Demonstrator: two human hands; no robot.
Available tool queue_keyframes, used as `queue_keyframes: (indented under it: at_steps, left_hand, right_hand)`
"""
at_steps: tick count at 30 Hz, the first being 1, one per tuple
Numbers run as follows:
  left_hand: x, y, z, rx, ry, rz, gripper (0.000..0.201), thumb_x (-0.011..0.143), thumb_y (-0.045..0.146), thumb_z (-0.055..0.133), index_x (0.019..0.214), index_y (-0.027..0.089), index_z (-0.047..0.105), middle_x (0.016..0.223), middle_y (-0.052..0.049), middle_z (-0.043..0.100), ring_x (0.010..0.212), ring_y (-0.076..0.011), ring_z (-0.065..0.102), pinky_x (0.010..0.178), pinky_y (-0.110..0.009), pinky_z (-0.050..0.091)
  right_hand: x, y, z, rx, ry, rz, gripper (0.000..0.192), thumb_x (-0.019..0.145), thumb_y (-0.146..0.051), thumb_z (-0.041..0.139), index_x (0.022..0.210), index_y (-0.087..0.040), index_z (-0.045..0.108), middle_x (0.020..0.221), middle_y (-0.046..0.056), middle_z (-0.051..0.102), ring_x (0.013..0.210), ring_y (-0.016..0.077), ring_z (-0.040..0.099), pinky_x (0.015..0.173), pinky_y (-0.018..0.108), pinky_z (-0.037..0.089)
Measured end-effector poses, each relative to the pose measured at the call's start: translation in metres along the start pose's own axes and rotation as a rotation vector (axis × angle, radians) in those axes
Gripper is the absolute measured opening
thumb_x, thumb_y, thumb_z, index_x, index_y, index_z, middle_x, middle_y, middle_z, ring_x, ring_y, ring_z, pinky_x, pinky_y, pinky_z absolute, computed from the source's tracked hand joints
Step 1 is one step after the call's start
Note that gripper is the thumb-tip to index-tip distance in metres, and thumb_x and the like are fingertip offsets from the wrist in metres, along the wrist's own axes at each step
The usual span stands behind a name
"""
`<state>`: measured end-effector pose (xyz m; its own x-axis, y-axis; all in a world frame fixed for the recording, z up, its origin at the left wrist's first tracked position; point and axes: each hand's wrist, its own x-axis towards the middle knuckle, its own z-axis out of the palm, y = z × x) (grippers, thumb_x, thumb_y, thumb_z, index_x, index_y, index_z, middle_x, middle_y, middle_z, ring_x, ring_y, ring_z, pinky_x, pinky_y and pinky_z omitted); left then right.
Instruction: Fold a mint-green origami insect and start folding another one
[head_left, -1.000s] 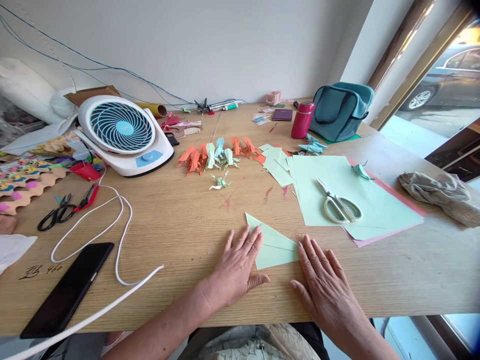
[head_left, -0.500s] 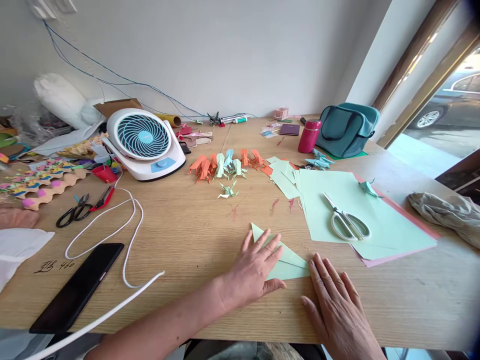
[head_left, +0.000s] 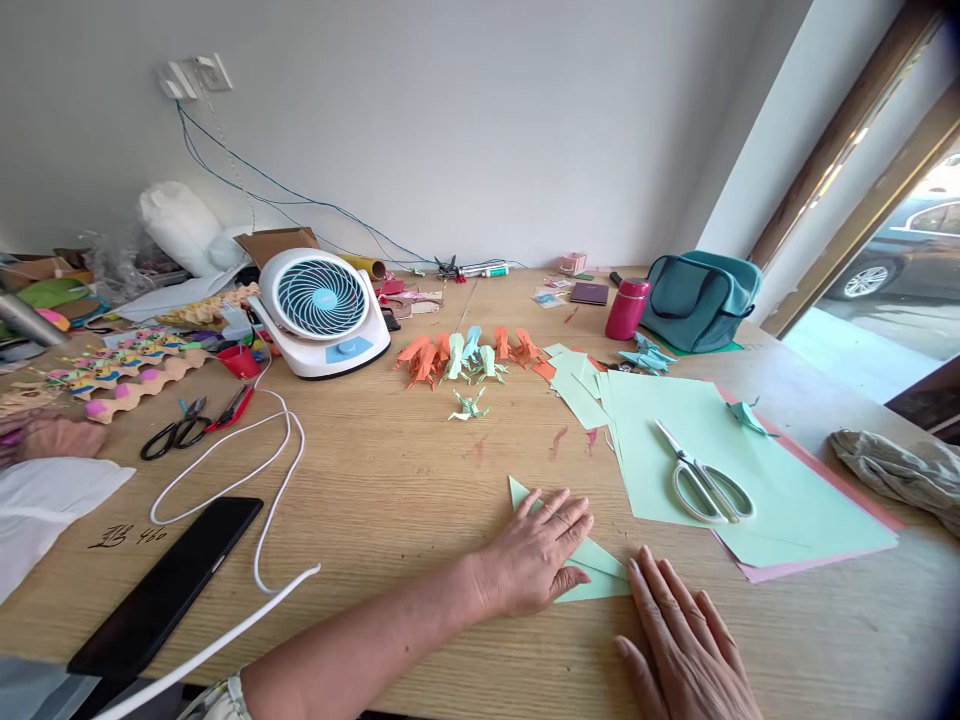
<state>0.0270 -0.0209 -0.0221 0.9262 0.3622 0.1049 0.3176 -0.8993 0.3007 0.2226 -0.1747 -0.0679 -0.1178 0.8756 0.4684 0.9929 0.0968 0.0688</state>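
A folded piece of light green paper (head_left: 600, 580) lies on the wooden table in front of me. My left hand (head_left: 536, 555) rests flat across its upper left part, fingers apart, and covers much of it. At the paper's right corner lies my right hand (head_left: 686, 640), palm down with the fingers stretched out, its index fingertip at the tip of the paper. Neither hand grips anything. Beyond them sits a small folded green paper figure (head_left: 469, 404), and behind that stands a row of orange, green and blue folded paper figures (head_left: 455, 357).
White-handled scissors (head_left: 709, 485) lie on green paper sheets (head_left: 645, 430) at right. A phone (head_left: 169, 585) and a white cable (head_left: 259, 560) lie at left, near a fan (head_left: 322, 310). Another person's hand (head_left: 56, 438) shows at the left edge. A pink bottle (head_left: 627, 309) stands behind.
My left hand has slid a little to the right along the folded paper. The whole view has tilted upward and shifted left; my right hand stays at the paper's corner.
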Motion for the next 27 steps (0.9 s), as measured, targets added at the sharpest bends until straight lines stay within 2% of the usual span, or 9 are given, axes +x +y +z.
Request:
queue_keyframes:
  at_steps: [4,7,9,15,19,21,23,27]
  left_hand:
    - [0.0,0.002,0.003,-0.026,0.127,-0.044,0.043,0.099,0.034,0.045,0.138,0.017,0.046,0.15,-0.012,0.044,0.14,-0.0287,0.034,0.113,-0.047,0.026]
    - [0.002,0.001,0.0,-0.071,0.156,-0.069,0.036,0.09,0.036,0.061,0.123,0.021,0.055,0.135,-0.008,0.056,0.122,-0.0268,0.048,0.102,-0.044,0.034]
    - [0.004,0.0,-0.006,-0.085,0.145,-0.083,0.036,0.085,0.041,0.067,0.116,0.023,0.058,0.124,-0.006,0.06,0.112,-0.0252,0.052,0.096,-0.043,0.036]
    - [0.007,-0.006,-0.026,-0.081,-0.005,-0.198,0.044,0.072,0.053,0.077,0.099,0.022,0.062,0.105,-0.005,0.06,0.104,-0.0265,0.053,0.09,-0.04,0.036]
    - [0.007,-0.013,-0.029,-0.179,-0.047,-0.245,0.041,0.066,0.051,0.082,0.084,0.02,0.062,0.095,-0.005,0.062,0.096,-0.025,0.055,0.082,-0.034,0.038]
    - [0.007,-0.017,-0.031,-0.339,-0.012,-0.253,0.034,0.066,0.038,0.084,0.081,0.019,0.06,0.085,-0.001,0.063,0.083,-0.0192,0.056,0.073,-0.028,0.037]
    - [0.007,-0.022,-0.035,-0.569,0.078,-0.286,0.024,0.07,0.027,0.08,0.077,0.018,0.059,0.075,0.003,0.061,0.07,-0.0139,0.053,0.064,-0.024,0.034]
    - [0.009,-0.027,-0.052,-0.711,0.205,-0.288,0.015,0.083,0.028,0.067,0.076,0.017,0.058,0.068,0.005,0.054,0.064,-0.0101,0.048,0.061,-0.021,0.034]
  right_hand:
    - [-0.005,0.003,0.002,0.074,-0.004,0.045,0.078,0.094,-0.045,0.045,0.159,-0.021,0.009,0.148,0.014,0.049,0.128,0.0335,0.055,0.1,0.053,0.043]
    - [-0.008,0.005,0.003,0.125,-0.005,0.075,0.077,0.093,-0.043,0.05,0.158,-0.023,0.014,0.15,0.013,0.047,0.129,0.0324,0.054,0.102,0.051,0.044]
    - [-0.01,0.007,0.004,0.146,0.001,0.09,0.074,0.093,-0.041,0.051,0.157,-0.023,0.019,0.149,0.012,0.049,0.127,0.0314,0.056,0.1,0.049,0.046]
    - [-0.015,0.009,0.006,0.162,0.014,0.131,0.063,0.093,-0.04,0.054,0.15,-0.024,0.033,0.142,0.01,0.056,0.118,0.0288,0.062,0.088,0.041,0.054]
    - [-0.01,0.0,-0.006,0.218,0.006,0.198,0.051,0.096,-0.04,0.048,0.144,-0.024,0.041,0.142,0.01,0.055,0.119,0.0293,0.061,0.089,0.042,0.053]
    - [-0.006,-0.005,-0.013,0.259,-0.011,0.249,0.048,0.097,-0.039,0.045,0.143,-0.025,0.041,0.143,0.01,0.054,0.121,0.0294,0.059,0.091,0.044,0.051]
    - [-0.002,-0.008,-0.018,0.301,-0.028,0.269,0.046,0.098,-0.039,0.044,0.142,-0.026,0.042,0.141,0.01,0.056,0.121,0.0294,0.059,0.092,0.046,0.051]
    - [0.006,-0.007,-0.021,0.422,-0.05,0.358,0.042,0.097,-0.041,0.046,0.137,-0.029,0.048,0.135,0.008,0.061,0.121,0.0296,0.059,0.094,0.049,0.051]
